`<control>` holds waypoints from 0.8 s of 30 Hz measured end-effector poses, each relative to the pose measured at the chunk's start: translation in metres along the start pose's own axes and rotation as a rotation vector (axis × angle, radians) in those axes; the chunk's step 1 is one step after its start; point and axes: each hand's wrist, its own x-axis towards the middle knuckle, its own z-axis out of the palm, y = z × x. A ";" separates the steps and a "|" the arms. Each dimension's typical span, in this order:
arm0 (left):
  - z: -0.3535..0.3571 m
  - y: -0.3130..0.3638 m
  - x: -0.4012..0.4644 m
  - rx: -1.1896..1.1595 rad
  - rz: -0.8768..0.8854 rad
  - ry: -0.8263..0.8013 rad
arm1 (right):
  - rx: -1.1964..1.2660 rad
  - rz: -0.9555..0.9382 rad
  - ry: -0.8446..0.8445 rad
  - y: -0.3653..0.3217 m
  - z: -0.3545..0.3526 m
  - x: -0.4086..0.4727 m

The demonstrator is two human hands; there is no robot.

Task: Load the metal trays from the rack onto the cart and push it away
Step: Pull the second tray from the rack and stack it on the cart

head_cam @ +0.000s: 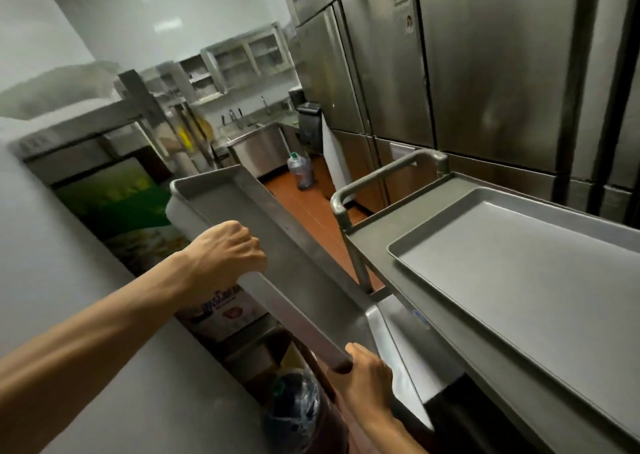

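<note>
Two metal trays (263,245) (519,280), one cart (381,245), two hands (227,249) (367,374).

A narrow commercial kitchen with an orange-brown floor (313,207). Tall stainless steel refrigerators (485,72) line the right side. At the far end stand a steel sink (258,138) and glass-fronted wall cabinets (247,58). White walls (52,10) and a lit ceiling reflect soft light.
</note>
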 end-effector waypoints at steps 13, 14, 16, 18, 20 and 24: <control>-0.043 -0.064 -0.116 0.104 -0.365 -0.061 | 0.106 -0.295 0.110 -0.104 -0.005 0.083; -0.047 -0.066 -0.123 0.083 -0.403 -0.048 | 0.100 -0.334 0.105 -0.110 -0.010 0.090; -0.053 -0.068 -0.138 0.047 -0.496 -0.021 | 0.080 -0.438 0.109 -0.122 -0.025 0.106; -0.059 -0.065 -0.150 0.015 -0.582 -0.016 | 0.053 -0.536 0.120 -0.130 -0.044 0.119; -0.064 -0.058 -0.157 -0.005 -0.643 -0.004 | 0.005 -0.634 0.132 -0.135 -0.066 0.132; -0.076 -0.025 -0.159 -0.098 -0.781 0.091 | -0.132 -0.792 0.107 -0.129 -0.118 0.151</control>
